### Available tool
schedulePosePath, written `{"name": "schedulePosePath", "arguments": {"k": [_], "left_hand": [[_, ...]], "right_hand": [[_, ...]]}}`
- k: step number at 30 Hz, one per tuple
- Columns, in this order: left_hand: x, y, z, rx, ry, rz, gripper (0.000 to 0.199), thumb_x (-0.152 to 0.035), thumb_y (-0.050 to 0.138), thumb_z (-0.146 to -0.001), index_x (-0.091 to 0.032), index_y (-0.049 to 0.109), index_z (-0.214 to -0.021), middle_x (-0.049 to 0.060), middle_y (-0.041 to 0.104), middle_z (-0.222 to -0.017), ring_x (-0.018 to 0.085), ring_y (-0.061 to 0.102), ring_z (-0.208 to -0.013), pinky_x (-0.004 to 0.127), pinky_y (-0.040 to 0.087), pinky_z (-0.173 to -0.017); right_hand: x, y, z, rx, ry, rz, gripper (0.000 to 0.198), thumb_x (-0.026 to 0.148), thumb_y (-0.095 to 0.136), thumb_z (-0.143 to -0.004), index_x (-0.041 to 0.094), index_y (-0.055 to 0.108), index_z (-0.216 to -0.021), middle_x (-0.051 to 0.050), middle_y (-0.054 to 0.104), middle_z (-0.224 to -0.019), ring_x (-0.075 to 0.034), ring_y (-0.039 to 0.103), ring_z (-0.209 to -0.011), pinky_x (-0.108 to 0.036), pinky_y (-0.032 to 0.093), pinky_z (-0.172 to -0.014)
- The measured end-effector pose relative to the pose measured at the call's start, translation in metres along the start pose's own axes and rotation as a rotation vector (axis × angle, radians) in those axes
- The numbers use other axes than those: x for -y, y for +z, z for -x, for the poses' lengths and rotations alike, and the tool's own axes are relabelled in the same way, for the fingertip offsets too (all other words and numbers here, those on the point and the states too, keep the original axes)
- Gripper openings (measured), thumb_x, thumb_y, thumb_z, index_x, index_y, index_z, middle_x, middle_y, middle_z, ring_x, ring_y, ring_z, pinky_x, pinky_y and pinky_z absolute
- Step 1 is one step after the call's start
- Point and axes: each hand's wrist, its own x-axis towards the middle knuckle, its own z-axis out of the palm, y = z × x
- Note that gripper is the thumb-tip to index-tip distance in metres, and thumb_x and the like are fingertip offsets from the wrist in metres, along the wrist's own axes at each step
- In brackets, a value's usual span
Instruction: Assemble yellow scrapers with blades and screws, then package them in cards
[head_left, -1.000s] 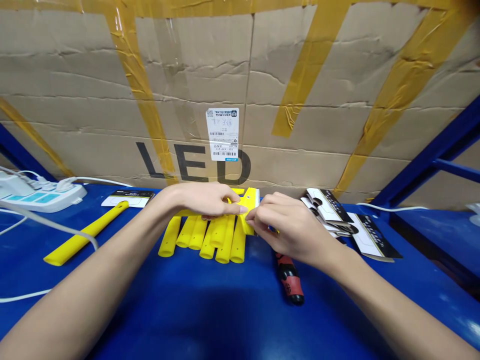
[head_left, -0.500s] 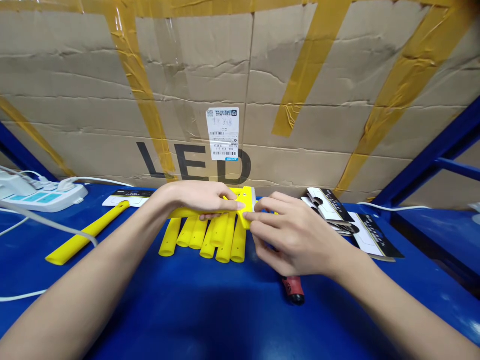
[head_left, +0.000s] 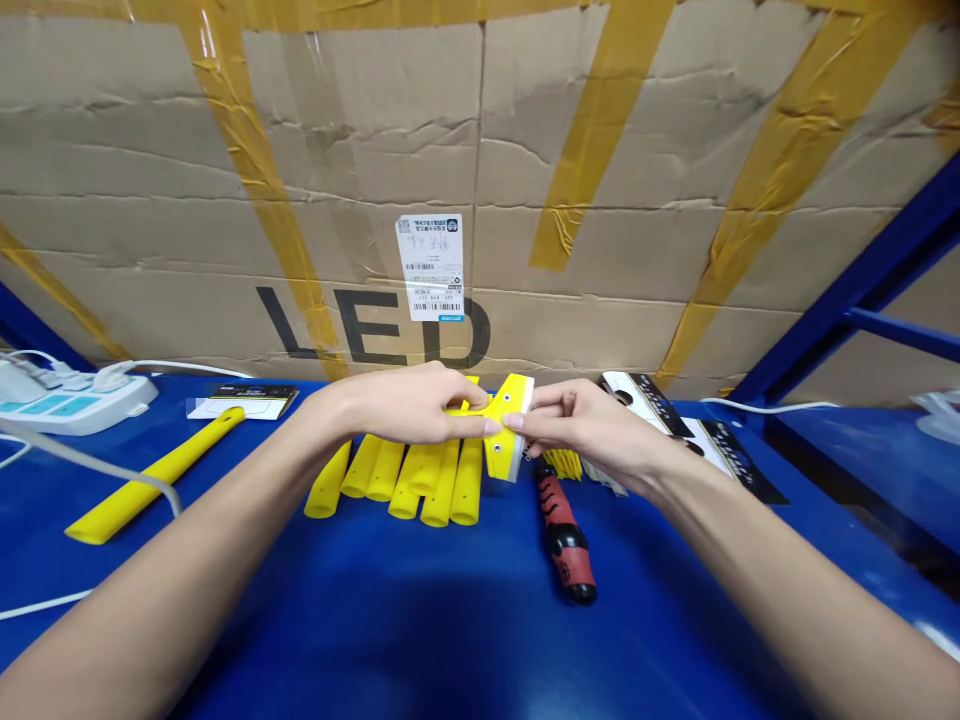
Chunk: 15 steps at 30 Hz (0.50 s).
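A yellow scraper [head_left: 512, 391] with a pale strip along its edge and two screws in its face is held between my two hands. My left hand [head_left: 420, 402] is closed around its neck, thumb lying on the yellow plastic. From the other side, my right hand [head_left: 570, 415] pinches the head, with thumb and fingers at the pale edge. Several hollow yellow handles [head_left: 466, 490] lie side by side below my left hand. A red and black screwdriver [head_left: 564, 535] rests just below my right hand, its tip end hidden.
A single yellow handle [head_left: 161, 475] lies at the left, near a white power strip [head_left: 112, 405] with cables. Small yellow parts [head_left: 562, 464] and printed cards [head_left: 724, 455] are at the right. A large cardboard box [head_left: 360, 200] stands behind the blue table [head_left: 450, 640].
The scraper head has turned so its screwed face shows. My right hand has shifted up to pinch its edge, uncovering the screwdriver and small yellow parts. The view has shifted slightly right.
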Motion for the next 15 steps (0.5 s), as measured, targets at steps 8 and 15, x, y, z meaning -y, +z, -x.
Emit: {"name": "schedulePosePath", "arguments": {"k": [8,15], "left_hand": [[-0.001,0.003,0.009,-0.364,0.155,-0.105,0.046,-0.048,0.068,-0.087,-0.020,0.054,-0.120,0.005,0.068,-0.104,0.020,0.063,-0.090,0.028,0.045,-0.073],[-0.002,0.020,0.025,-0.280,0.349,-0.279,0.062,-0.005,0.049,-0.090,-0.040,0.054,-0.141,0.003,0.034,-0.164,0.022,0.064,-0.116,0.030,0.050,-0.086]], "right_hand": [[-0.001,-0.004,-0.003,-0.112,0.036,-0.129,0.031,0.031,0.095,-0.054,0.014,0.076,-0.071,-0.001,0.068,-0.066,-0.009,0.057,-0.061,-0.024,0.048,-0.064],[-0.002,-0.013,-0.001,0.013,0.067,-0.133,0.026,0.029,0.091,-0.061,0.015,0.071,-0.067,0.004,0.060,-0.060,-0.007,0.051,-0.058,-0.024,0.044,-0.063]]}}
